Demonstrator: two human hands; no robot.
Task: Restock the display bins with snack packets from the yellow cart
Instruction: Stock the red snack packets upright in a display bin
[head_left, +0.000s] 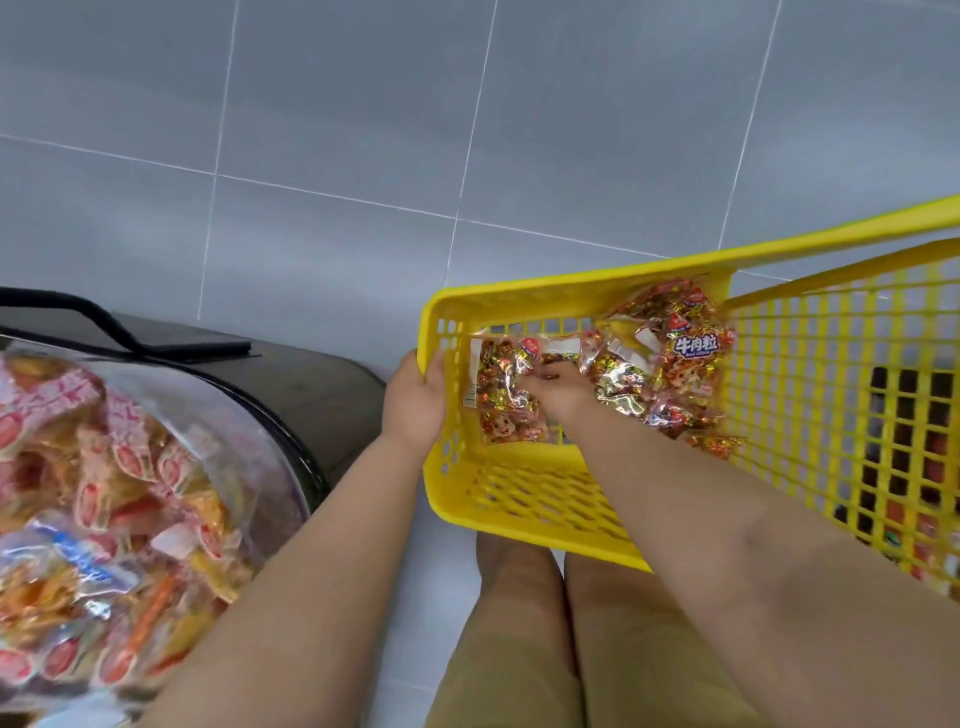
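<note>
The yellow cart is a plastic mesh basket at centre right, tilted toward me. Several shiny red-and-gold snack packets lie against its far wall. My left hand grips the basket's left rim, thumb over the edge. Reaching inside the basket, my right hand has its fingers closed on a clear packet of gold-wrapped snacks near the left wall. At the lower left, a display bin with a clear curved wall holds several pink and orange snack packets.
Grey floor tiles fill the upper half of the view. A dark stand with a black bar sits behind the display bin. My legs in tan trousers are below the basket. Dark items show through the basket's right mesh.
</note>
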